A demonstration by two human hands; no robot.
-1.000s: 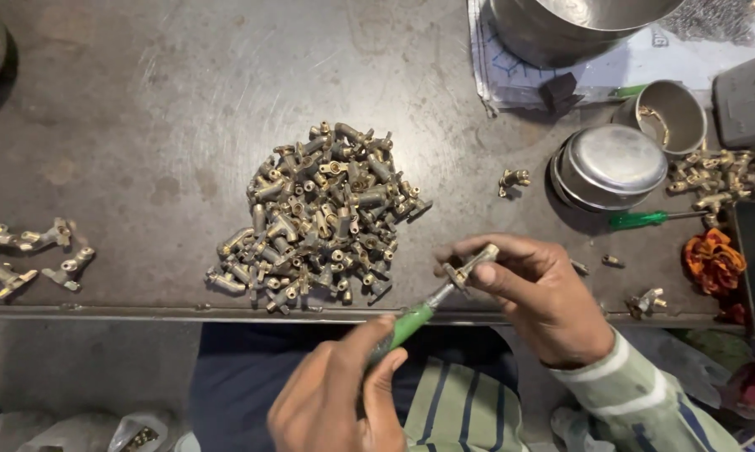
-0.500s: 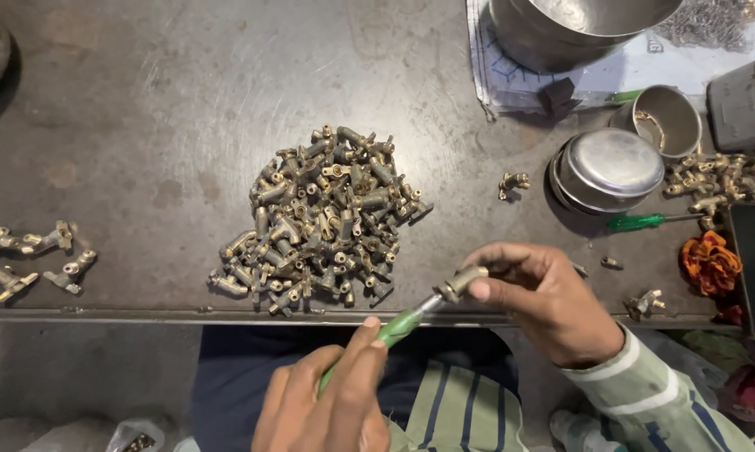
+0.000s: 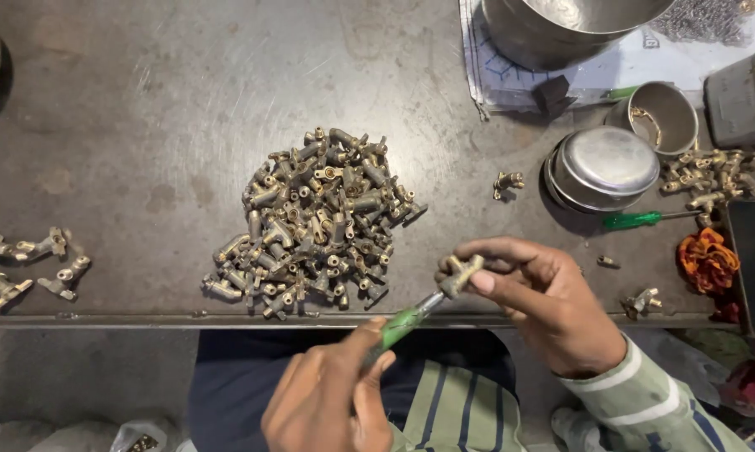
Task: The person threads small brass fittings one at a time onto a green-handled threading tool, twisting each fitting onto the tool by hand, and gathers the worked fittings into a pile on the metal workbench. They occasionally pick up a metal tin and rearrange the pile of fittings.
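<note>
Your right hand [image 3: 545, 305] gripped one fitting [image 3: 461, 274] over the table edge; your left hand [image 3: 331, 402] clasped the screwdriver [image 3: 406, 321] against it. The big pile [image 3: 314, 222] waited, few fittings [image 3: 30, 264] lay aside.

Surface [image 3: 143, 125] showing dark, matt, scuffed metal. Heap of fittings [image 3: 314, 222] looking like dull brass, tarnished. Fitting [image 3: 461, 274] in right hand [image 3: 545, 305] showing same brassy finish. Screwdriver [image 3: 406, 321] in left hand [image 3: 331, 402] carrying glossy green handle, probably plastic. Lidded tin [image 3: 603, 167] gleaming as brushed steel.
</note>
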